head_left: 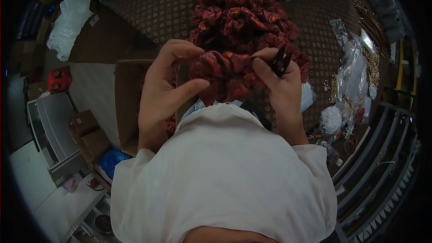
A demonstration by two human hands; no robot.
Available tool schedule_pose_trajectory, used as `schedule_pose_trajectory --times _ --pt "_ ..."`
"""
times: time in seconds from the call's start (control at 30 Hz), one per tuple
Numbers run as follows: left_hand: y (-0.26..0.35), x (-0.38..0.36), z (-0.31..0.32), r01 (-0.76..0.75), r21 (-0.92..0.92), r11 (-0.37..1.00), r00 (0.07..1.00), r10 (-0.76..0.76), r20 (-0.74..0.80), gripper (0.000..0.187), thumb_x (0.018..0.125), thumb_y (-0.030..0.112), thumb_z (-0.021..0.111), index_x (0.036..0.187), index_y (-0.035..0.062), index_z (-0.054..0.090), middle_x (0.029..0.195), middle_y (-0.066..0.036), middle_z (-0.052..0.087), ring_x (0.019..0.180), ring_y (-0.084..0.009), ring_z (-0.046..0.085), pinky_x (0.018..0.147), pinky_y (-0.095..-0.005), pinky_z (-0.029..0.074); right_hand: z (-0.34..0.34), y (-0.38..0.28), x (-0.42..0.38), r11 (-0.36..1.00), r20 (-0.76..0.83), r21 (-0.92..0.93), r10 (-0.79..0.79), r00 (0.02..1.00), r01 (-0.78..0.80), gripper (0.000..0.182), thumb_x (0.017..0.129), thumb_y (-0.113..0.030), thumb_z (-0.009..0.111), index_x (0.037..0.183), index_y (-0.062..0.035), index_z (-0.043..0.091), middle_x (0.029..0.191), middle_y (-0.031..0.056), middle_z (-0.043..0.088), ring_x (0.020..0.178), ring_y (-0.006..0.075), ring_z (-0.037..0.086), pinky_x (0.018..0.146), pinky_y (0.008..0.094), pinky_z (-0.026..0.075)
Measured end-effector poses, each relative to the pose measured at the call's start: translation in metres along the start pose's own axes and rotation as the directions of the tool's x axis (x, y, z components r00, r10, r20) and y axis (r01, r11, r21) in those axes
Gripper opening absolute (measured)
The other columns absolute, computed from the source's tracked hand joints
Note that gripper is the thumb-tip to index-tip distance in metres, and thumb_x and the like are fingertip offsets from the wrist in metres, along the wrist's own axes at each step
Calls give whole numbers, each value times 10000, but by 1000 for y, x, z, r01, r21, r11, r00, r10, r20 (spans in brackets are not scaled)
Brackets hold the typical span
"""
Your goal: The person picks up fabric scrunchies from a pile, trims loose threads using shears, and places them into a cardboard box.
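Note:
A gathered red patterned fabric piece (225, 74) is held up between my two hands, just in front of my white shirt. My left hand (173, 78) curves round its left side, with the thumb and fingers apart at the fabric's edge. My right hand (281, 78) pinches the right edge between thumb and forefinger. Small black snips (280, 62) also rest in my right hand, their tips pointing up. Beyond the hands lies a heap of similar red gathered fabric (245, 20) on the brown patterned cloth (162, 6).
An open cardboard box (126, 103) with red fabric inside stands left of my lap. Clear plastic bags (353, 72) lie at the right, near a metal rack (382, 166). A red stool (59, 79) and a blue bag (112, 162) are at the left.

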State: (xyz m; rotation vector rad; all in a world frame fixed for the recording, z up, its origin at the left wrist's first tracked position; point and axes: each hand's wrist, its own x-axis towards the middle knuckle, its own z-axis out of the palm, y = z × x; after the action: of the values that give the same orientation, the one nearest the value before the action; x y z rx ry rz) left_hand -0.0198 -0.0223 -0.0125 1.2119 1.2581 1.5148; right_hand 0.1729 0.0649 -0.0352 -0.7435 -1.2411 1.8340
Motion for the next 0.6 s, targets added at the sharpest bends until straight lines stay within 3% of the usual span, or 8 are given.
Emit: schedule_pose_trajectory --times 0.03,0.13,0.17,0.27,0.33,0.37,0.43,0.6 --pt "6 3 4 -55 108 993 998 53 16 383 709 40 721 1059 15 566 1023 -71 533 962 -127 538 801 -229 435 3 -4 0 973 29 -228 -37 999 42 87 838 -50 597 903 7 610 693 -4 575 622 38 505 536 186 399" --pt "11 8 14 -55 314 948 991 14 134 544 657 75 760 1154 38 541 1067 -99 574 998 -155 564 830 -273 462 8 -12 3 919 247 -384 4 969 94 97 824 -48 615 899 13 612 751 24 617 695 76 571 608 205 457" --pt "14 10 15 -57 315 947 991 15 134 544 657 75 760 1154 38 541 1067 -99 574 998 -155 564 830 -273 462 9 -12 3 919 247 -384 3 969 95 97 824 -48 615 899 13 612 751 24 617 695 76 571 608 205 457" --pt "16 13 18 198 307 931 889 -303 342 565 654 60 752 1175 48 534 995 -92 624 937 -152 599 804 -291 490 10 -12 3 985 206 -158 96 974 -63 144 831 -102 626 929 3 613 789 40 634 727 92 591 650 224 475" --pt "9 8 22 309 98 946 943 -318 97 501 678 25 724 1146 31 543 921 -73 648 870 -143 618 752 -279 509 8 -14 3 999 12 -52 14 1000 -13 212 829 -169 646 962 -8 607 826 42 637 740 85 585 668 217 472" --pt "9 6 23 309 101 946 942 -319 101 501 678 25 724 1146 31 543 921 -73 648 870 -143 618 752 -279 509 6 -12 3 999 8 -50 12 1000 -11 212 829 -169 646 962 -8 607 826 42 637 740 85 585 668 217 472" --pt "10 2 23 429 -335 839 879 -473 -57 379 717 3 693 1072 26 562 926 -56 640 867 -125 610 753 -267 506 0 -6 0 998 58 4 65 996 -66 280 821 -226 661 993 -14 599 794 16 608 708 67 551 650 192 442" --pt "-11 2 17 310 -461 831 926 -374 -50 280 754 -12 656 1005 45 543 928 -43 627 866 -121 600 783 -268 496 13 -12 -13 987 116 -113 130 985 -117 197 824 -181 653 920 -18 595 721 -33 524 644 43 463 590 185 382"
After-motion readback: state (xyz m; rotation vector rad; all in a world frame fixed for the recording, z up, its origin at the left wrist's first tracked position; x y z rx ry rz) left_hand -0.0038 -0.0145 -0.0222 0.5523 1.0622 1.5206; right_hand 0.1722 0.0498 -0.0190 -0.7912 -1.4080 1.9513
